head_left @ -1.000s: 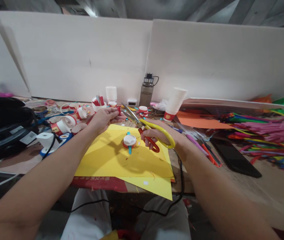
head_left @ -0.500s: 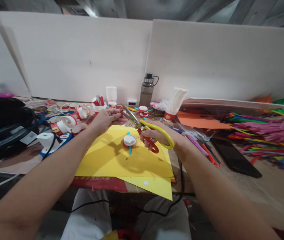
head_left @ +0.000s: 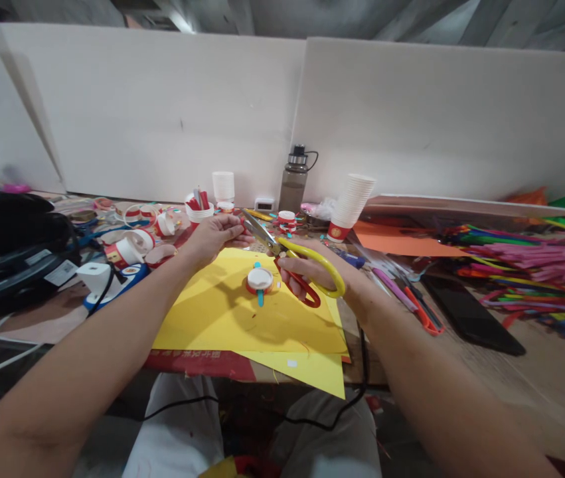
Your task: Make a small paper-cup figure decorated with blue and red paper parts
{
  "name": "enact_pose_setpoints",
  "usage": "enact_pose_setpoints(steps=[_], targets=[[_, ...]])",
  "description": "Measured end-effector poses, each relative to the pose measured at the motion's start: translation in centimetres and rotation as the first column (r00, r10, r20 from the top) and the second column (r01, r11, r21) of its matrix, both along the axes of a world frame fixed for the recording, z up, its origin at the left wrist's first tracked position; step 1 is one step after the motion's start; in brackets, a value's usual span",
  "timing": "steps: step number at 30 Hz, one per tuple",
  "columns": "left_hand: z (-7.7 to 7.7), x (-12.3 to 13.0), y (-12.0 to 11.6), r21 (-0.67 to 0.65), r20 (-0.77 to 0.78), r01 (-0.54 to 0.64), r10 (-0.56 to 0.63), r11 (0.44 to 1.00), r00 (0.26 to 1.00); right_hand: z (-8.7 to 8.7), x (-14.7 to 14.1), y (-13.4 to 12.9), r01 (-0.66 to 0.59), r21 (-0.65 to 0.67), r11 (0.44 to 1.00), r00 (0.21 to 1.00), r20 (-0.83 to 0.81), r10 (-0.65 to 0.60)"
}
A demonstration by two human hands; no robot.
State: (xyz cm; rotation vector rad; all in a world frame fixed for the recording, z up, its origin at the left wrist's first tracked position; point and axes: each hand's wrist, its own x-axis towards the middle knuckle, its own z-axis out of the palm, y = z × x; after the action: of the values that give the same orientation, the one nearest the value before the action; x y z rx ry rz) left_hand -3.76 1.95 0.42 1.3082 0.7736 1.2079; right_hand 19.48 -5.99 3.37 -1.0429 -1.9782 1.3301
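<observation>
My right hand is closed on scissors with one yellow and one red handle. Their metal blades point up and left, toward my left hand. Thumb and fingers of my left hand pinch a small red piece beside the blade tips. Below both hands, a white-topped red cup piece with blue strips at its top and bottom lies on yellow paper.
Cut cup rings and a white-and-blue power strip lie left. A bottle and stacked cups stand behind. Right are markers, a phone and colourful pipe cleaners.
The scissor handles have drawn slightly closer together, and the blades look less spread. My left hand still holds the red piece near the blade tips.
</observation>
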Motion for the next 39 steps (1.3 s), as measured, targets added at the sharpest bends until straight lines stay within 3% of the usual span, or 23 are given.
enact_pose_setpoints(steps=[15,21,24,27,30,34,39], targets=[[-0.3,-0.2,0.4,0.024,-0.035,-0.005,0.006,1.0,0.999,0.4,-0.4,-0.6,0.039,0.085,0.996,0.995,0.087,-0.046],[-0.9,-0.3,0.8,0.03,-0.05,0.02,-0.019,0.999,0.999,0.6,-0.8,-0.8,0.11,0.141,0.984,0.993,0.031,-0.116],[-1.2,-0.1,0.8,0.036,-0.058,0.036,-0.034,0.999,0.998,0.2,-0.7,-0.2,0.22,0.182,0.958,0.972,0.037,-0.231],[-1.2,0.3,0.4,0.052,-0.072,0.066,-0.062,0.996,0.995,-0.4,-0.3,0.8,0.313,0.365,0.877,0.891,0.207,-0.404],[-1.1,0.7,-0.3,0.057,-0.077,0.095,-0.09,0.994,0.993,-1.3,0.1,1.6,0.234,0.561,0.794,0.713,0.456,-0.532],[-0.7,1.0,-1.0,0.045,-0.082,0.106,-0.102,0.993,0.991,-2.2,0.1,1.9,0.182,0.554,0.812,0.465,0.679,-0.568],[-0.4,1.4,-1.4,0.06,-0.092,0.072,-0.066,0.996,0.994,-2.2,-0.2,1.7,0.1,0.522,0.847,0.357,0.776,-0.52]])
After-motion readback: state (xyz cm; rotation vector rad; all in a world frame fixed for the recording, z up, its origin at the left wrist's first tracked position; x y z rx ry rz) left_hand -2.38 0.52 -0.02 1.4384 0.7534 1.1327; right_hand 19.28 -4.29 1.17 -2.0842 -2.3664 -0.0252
